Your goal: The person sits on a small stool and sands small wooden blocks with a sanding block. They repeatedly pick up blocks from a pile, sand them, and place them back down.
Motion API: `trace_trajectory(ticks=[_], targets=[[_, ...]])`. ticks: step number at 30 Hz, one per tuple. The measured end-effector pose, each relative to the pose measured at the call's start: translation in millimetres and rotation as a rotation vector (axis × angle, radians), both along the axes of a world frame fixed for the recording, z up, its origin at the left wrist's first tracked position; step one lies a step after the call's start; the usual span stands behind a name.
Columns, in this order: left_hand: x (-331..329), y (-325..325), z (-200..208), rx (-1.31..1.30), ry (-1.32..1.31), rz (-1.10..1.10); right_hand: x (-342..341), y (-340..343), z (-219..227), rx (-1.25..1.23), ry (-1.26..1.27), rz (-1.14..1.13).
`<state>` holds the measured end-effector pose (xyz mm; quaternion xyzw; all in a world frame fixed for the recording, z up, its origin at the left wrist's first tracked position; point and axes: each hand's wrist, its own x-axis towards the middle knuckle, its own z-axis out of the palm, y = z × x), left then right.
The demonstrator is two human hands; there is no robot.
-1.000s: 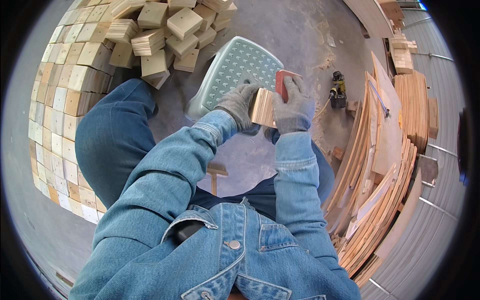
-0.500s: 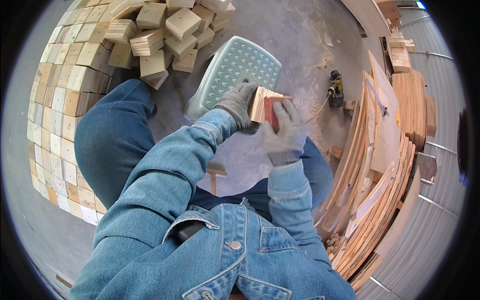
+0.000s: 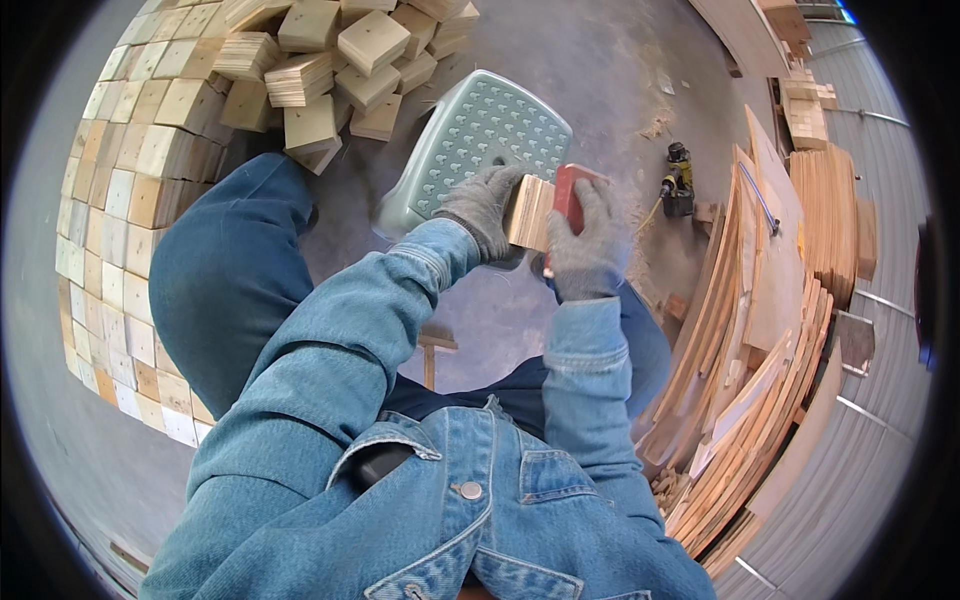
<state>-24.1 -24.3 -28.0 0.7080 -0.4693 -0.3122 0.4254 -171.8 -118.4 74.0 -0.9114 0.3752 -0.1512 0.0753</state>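
Note:
My gloved left hand [image 3: 484, 214] is closed round a small layered plywood block [image 3: 530, 212], whose striped edge faces up. Just right of it, my gloved right hand [image 3: 590, 248] grips a red sanding block [image 3: 573, 194], held tilted at the plywood block's right side. Whether the two blocks touch is hard to tell. Under and beyond my left hand stands a pale green plastic stool [image 3: 488, 125] with a studded top.
At left is a wide stack of wooden blocks [image 3: 125, 190], with loose plywood blocks [image 3: 370, 45] heaped at its far end. A yellow-and-black cordless drill [image 3: 677, 182] stands on the floor to the right. Long wooden boards [image 3: 740, 380] lean along the right.
My right hand has moved slightly right with the red sanding block, which has turned from lying over the plywood block's edge to standing steeper beside it. The plywood block has shifted slightly right.

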Motion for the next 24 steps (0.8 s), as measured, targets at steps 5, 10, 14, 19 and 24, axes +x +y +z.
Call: trace_trajectory(ticks=[5, 10, 14, 19, 24], targets=[[1.3, -0.2, 9.2, 0.009, -0.026, -0.018, -32.5, 46.1, -6.6, -0.084, -0.027, 0.010], [5.2, -0.4, 12.9, 0.089, -0.042, -0.045, -29.6, 48.9, -5.1, -0.104, 0.016, -0.013], [14.1, -2.5, 5.4, 0.000, 0.173, -0.102, -23.0, 51.9, -1.3, -0.080, -0.019, -0.021], [36.4, 0.5, 27.5, 0.075, 0.311, -0.148, -23.8, 52.7, -5.1, -0.059, -0.042, -0.043], [29.8, -7.5, 45.8, 0.172, 0.373, -0.108, -29.4, 51.4, -3.9, -0.039, -0.052, -0.047]])
